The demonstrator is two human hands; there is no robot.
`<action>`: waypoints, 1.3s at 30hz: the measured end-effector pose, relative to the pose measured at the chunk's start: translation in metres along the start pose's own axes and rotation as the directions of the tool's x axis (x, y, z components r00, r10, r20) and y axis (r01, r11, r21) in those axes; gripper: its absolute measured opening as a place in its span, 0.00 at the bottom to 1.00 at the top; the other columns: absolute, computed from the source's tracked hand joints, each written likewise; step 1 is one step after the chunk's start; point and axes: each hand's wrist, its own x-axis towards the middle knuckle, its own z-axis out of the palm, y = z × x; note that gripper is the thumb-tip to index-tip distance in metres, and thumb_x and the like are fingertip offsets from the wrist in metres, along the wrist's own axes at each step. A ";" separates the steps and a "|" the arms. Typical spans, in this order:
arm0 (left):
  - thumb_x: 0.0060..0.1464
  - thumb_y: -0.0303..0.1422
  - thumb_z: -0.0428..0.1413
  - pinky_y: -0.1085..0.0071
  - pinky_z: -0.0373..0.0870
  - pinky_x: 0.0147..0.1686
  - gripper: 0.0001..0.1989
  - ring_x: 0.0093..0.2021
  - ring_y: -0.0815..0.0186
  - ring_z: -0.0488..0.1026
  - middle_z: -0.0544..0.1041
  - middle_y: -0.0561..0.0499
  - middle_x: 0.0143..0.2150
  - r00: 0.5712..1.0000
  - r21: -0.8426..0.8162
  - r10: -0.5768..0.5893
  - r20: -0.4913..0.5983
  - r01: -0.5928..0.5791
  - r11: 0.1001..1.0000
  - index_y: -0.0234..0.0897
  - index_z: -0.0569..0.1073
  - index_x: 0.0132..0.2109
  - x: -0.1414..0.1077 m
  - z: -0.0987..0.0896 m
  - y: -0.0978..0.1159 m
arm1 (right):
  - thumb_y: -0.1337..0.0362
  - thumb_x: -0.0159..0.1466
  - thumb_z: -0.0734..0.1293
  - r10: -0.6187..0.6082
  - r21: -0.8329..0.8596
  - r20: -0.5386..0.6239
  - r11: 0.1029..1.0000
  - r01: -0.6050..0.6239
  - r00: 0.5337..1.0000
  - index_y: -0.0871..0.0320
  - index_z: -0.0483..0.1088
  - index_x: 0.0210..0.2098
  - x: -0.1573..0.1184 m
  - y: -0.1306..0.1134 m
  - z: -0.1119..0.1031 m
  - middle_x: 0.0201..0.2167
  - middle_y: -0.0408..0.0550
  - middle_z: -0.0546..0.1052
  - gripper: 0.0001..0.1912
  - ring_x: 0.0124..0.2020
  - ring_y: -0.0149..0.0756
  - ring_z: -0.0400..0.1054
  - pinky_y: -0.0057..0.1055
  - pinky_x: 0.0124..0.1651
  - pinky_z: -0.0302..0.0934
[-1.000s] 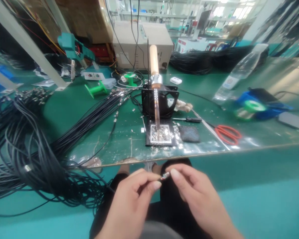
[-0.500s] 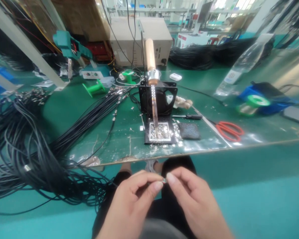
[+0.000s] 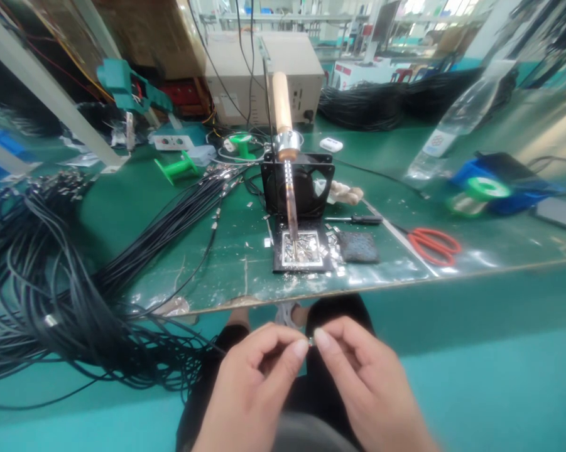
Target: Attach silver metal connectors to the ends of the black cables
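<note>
Head view: the left hand (image 3: 252,383) and right hand (image 3: 362,380) meet fingertip to fingertip below the near table (image 3: 122,213) edge, both pinching a tiny metal connector (image 3: 310,341). Farther off, a soldering iron (image 3: 285,157) stands upright; black cables (image 3: 51,282) lie left, scissors (image 3: 431,243) right.

The small metal part (image 3: 310,341) pinched between the left hand (image 3: 257,383) and right hand (image 3: 358,383) is largely concealed by fingertips.
</note>
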 end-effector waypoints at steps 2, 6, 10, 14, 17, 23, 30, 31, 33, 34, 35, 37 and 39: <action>0.65 0.44 0.57 0.73 0.67 0.39 0.13 0.37 0.66 0.73 0.79 0.55 0.35 1.000 0.002 0.000 0.001 0.000 1.000 0.43 0.80 0.38 0.000 0.001 0.000 | 0.49 0.71 0.63 -0.009 -0.011 -0.008 1.000 0.008 1.000 0.55 0.72 0.30 0.000 0.000 0.000 0.23 0.40 0.72 0.20 0.24 0.30 0.62 0.25 0.27 0.57; 0.66 0.44 0.57 0.74 0.67 0.38 0.13 0.37 0.66 0.72 0.79 0.55 0.35 1.000 0.000 -0.012 0.001 0.012 1.000 0.42 0.79 0.37 0.000 0.003 -0.001 | 0.50 0.72 0.63 -0.030 -0.038 -0.005 0.999 0.030 1.000 0.54 0.72 0.31 0.001 0.002 0.000 0.23 0.40 0.73 0.19 0.24 0.30 0.62 0.25 0.27 0.57; 0.65 0.44 0.57 0.74 0.67 0.38 0.14 0.36 0.66 0.71 0.77 0.55 0.34 1.000 -0.001 -0.025 0.007 0.025 1.000 0.41 0.79 0.37 0.001 0.003 -0.002 | 0.52 0.73 0.63 -0.111 -0.048 0.011 0.993 0.111 0.994 0.54 0.72 0.31 0.003 0.008 -0.001 0.22 0.39 0.72 0.18 0.23 0.29 0.63 0.22 0.26 0.58; 0.65 0.45 0.56 0.74 0.65 0.36 0.15 0.34 0.66 0.68 0.76 0.55 0.32 0.999 -0.004 -0.046 0.010 0.046 0.999 0.40 0.78 0.36 0.003 0.002 -0.002 | 0.54 0.73 0.63 -0.168 -0.061 0.015 0.984 0.168 0.986 0.55 0.72 0.31 0.007 0.013 -0.001 0.22 0.38 0.73 0.17 0.22 0.29 0.65 0.21 0.25 0.59; 0.65 0.44 0.56 0.74 0.65 0.36 0.15 0.34 0.67 0.68 0.75 0.55 0.32 0.998 -0.020 -0.063 0.016 0.064 0.998 0.39 0.77 0.35 0.004 0.002 0.000 | 0.55 0.73 0.63 -0.170 -0.052 0.013 0.984 0.171 0.985 0.55 0.73 0.31 0.008 0.012 -0.001 0.22 0.39 0.73 0.17 0.22 0.28 0.65 0.20 0.25 0.60; 0.65 0.41 0.56 0.73 0.64 0.36 0.13 0.35 0.66 0.68 0.74 0.55 0.32 0.997 -0.075 -0.071 0.028 0.073 0.995 0.39 0.75 0.34 0.005 0.002 0.001 | 0.52 0.72 0.64 -0.096 -0.048 0.013 0.994 0.096 0.995 0.55 0.73 0.30 0.007 0.006 -0.001 0.22 0.40 0.73 0.18 0.23 0.30 0.65 0.22 0.26 0.61; 0.65 0.40 0.56 0.73 0.63 0.36 0.13 0.34 0.67 0.66 0.72 0.56 0.31 0.997 -0.087 -0.079 0.016 0.080 0.993 0.39 0.73 0.33 0.007 0.001 -0.001 | 0.53 0.72 0.64 -0.122 -0.053 0.010 0.991 0.123 0.992 0.55 0.73 0.31 0.007 0.011 0.000 0.22 0.40 0.74 0.18 0.22 0.29 0.65 0.22 0.25 0.60; 0.65 0.40 0.56 0.73 0.62 0.36 0.13 0.34 0.67 0.66 0.72 0.56 0.31 0.997 -0.092 -0.080 0.019 0.082 0.992 0.39 0.73 0.33 0.007 0.000 -0.001 | 0.53 0.73 0.63 -0.121 -0.058 0.010 0.991 0.122 0.993 0.55 0.73 0.31 0.007 0.011 0.000 0.22 0.40 0.74 0.18 0.22 0.29 0.65 0.22 0.25 0.60; 0.66 0.40 0.57 0.73 0.62 0.36 0.13 0.34 0.67 0.66 0.72 0.56 0.31 0.996 -0.110 -0.079 0.027 0.082 0.991 0.39 0.73 0.33 0.007 0.000 -0.002 | 0.53 0.73 0.63 -0.125 -0.061 0.005 0.990 0.125 0.992 0.55 0.73 0.31 0.007 0.012 0.001 0.22 0.40 0.74 0.17 0.23 0.29 0.65 0.21 0.25 0.61; 0.66 0.40 0.57 0.73 0.62 0.37 0.13 0.35 0.67 0.66 0.72 0.56 0.31 0.996 -0.124 -0.079 0.030 0.082 0.989 0.39 0.73 0.33 0.008 0.000 -0.003 | 0.53 0.73 0.64 -0.129 -0.060 0.000 0.990 0.129 0.992 0.55 0.73 0.31 0.007 0.012 0.001 0.22 0.40 0.74 0.17 0.23 0.29 0.65 0.21 0.25 0.61; 0.66 0.39 0.57 0.73 0.62 0.37 0.13 0.35 0.67 0.66 0.72 0.56 0.32 0.996 -0.138 -0.080 0.034 0.084 0.987 0.39 0.73 0.33 0.008 0.000 -0.003 | 0.53 0.72 0.64 -0.133 -0.057 -0.004 0.990 0.132 0.991 0.55 0.73 0.31 0.007 0.012 0.001 0.23 0.40 0.74 0.17 0.22 0.29 0.65 0.21 0.25 0.61; 0.65 0.39 0.58 0.73 0.62 0.38 0.11 0.35 0.68 0.66 0.73 0.56 0.32 0.996 -0.162 -0.084 0.039 0.089 0.983 0.39 0.74 0.35 0.009 0.000 -0.004 | 0.53 0.72 0.64 -0.136 -0.054 -0.009 0.989 0.135 0.991 0.55 0.74 0.31 0.007 0.010 0.002 0.22 0.40 0.74 0.17 0.22 0.29 0.65 0.22 0.24 0.60; 0.65 0.39 0.58 0.73 0.62 0.37 0.10 0.35 0.68 0.66 0.73 0.56 0.33 0.995 -0.174 -0.090 0.041 0.096 0.980 0.39 0.75 0.35 0.009 0.000 -0.005 | 0.52 0.72 0.64 -0.111 -0.052 -0.019 0.993 0.110 0.994 0.55 0.74 0.30 0.006 0.007 0.002 0.21 0.40 0.73 0.18 0.21 0.29 0.64 0.22 0.24 0.59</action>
